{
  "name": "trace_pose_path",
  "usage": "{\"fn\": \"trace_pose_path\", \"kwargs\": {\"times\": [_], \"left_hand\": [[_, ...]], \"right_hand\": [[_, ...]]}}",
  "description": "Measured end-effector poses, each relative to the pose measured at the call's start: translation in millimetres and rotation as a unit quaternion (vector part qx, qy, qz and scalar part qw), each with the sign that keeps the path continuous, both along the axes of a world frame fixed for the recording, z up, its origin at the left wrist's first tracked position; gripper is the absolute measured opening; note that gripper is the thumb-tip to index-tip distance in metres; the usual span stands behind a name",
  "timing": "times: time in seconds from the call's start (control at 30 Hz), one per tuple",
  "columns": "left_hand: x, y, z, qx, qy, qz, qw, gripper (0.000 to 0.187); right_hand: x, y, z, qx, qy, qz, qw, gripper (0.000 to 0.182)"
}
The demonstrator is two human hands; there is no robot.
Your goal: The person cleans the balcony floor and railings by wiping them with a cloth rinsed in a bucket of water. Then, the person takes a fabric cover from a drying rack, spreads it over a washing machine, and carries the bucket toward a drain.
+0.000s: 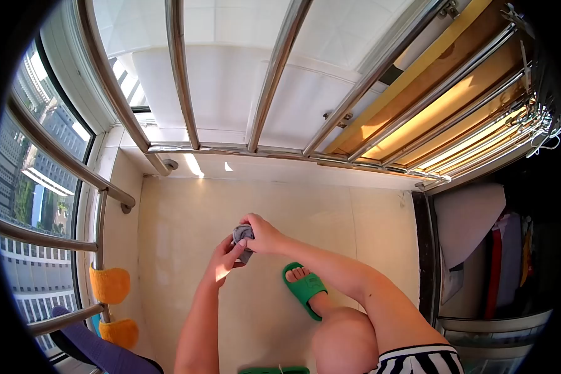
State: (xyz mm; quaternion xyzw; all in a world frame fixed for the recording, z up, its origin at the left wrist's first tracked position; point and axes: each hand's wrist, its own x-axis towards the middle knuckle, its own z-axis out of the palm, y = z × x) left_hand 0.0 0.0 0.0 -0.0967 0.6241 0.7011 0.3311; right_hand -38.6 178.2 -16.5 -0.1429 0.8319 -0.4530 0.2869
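Observation:
Both hands meet over the tiled floor, holding a small bunched grey cloth (244,235). It looks rolled or crumpled, and its exact kind does not show. My left hand (226,257) grips it from the lower left, with the thumb pressed against the cloth. My right hand (260,233) wraps round it from the right, fingers curled over the far side. A loose end of the cloth hangs down between the two hands. Some fingertips are hidden behind it.
Metal railings (272,75) cross the far side and the window side at left. Orange cloth pieces (110,285) wrap the left rail, near a purple item (106,346). A green slipper (306,290) is on a foot below the hands. Wire hangers (545,134) hang at right.

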Motion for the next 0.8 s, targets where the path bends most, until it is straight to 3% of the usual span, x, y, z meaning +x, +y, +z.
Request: {"fn": "trace_pose_path", "kwargs": {"times": [0.07, 0.17, 0.2, 0.27, 0.3, 0.33, 0.37, 0.4, 0.43, 0.47, 0.5, 0.53, 0.57, 0.67, 0.73, 0.8], "left_hand": [[6.0, -2.6, -0.8, -0.006, -0.060, 0.024, 0.998, 0.046], [9.6, -0.8, -13.4, -0.018, -0.123, 0.077, 0.989, 0.037], [3.1, -1.3, -33.9, 0.067, -0.116, 0.097, 0.986, 0.037], [-1.9, -5.9, -52.2, 0.071, -0.134, 0.061, 0.987, 0.040], [-2.7, -5.9, -60.0, 0.076, -0.154, 0.032, 0.985, 0.043], [-0.1, -2.3, -74.9, 0.076, -0.151, 0.024, 0.985, 0.043], [6.6, -0.2, -93.3, -0.074, -0.024, -0.029, 0.997, 0.053], [11.5, 1.9, -101.7, -0.219, 0.105, -0.077, 0.967, 0.064], [21.4, 7.3, -76.1, -0.219, 0.105, -0.083, 0.967, 0.064], [36.9, 13.1, -49.1, -0.399, 0.195, -0.257, 0.858, 0.077], [46.5, 17.2, -30.2, -0.545, 0.271, -0.409, 0.679, 0.090], [48.4, 20.4, -45.7, -0.581, 0.255, -0.462, 0.620, 0.097], [49.1, 25.6, -66.2, -0.580, 0.254, -0.461, 0.622, 0.097], [46.9, 36.0, -97.7, -0.625, 0.264, -0.406, 0.612, 0.088], [51.3, 35.7, -78.8, -0.602, 0.193, -0.437, 0.640, 0.080], [54.3, 24.5, -82.1, -0.612, 0.205, -0.420, 0.638, 0.079]], "right_hand": [[20.6, 0.8, -0.9, -0.012, 0.071, -0.126, 0.989, 0.064], [46.6, -3.0, 18.1, -0.029, 0.078, -0.091, 0.992, 0.056], [52.9, -4.6, 18.1, -0.031, 0.079, -0.098, 0.992, 0.056], [68.3, -7.7, 16.7, 0.045, 0.244, -0.106, 0.963, 0.048], [72.1, -2.2, 15.4, 0.045, 0.244, -0.114, 0.962, 0.048], [73.8, 12.2, 13.4, 0.108, 0.158, -0.122, 0.974, 0.046], [76.2, 26.3, 15.4, 0.168, 0.068, -0.129, 0.975, 0.045], [80.8, 38.9, 25.0, 0.170, 0.069, -0.134, 0.974, 0.045], [90.6, 49.7, 38.9, 0.191, 0.062, -0.162, 0.966, 0.043], [102.3, 59.5, 49.5, 0.212, 0.055, -0.189, 0.957, 0.041], [115.1, 72.2, 47.3, 0.212, 0.053, -0.194, 0.956, 0.041], [125.9, 85.3, 40.7, 0.196, 0.103, -0.207, 0.953, 0.039], [130.5, 97.2, 31.2, 0.181, 0.156, -0.211, 0.948, 0.038], [136.2, 107.5, 16.6, 0.140, 0.170, -0.210, 0.953, 0.039], [129.1, 93.9, 12.1, 0.142, 0.173, -0.193, 0.955, 0.042], [119.4, 73.9, -5.9, 0.133, 0.206, -0.166, 0.955, 0.044]]}}
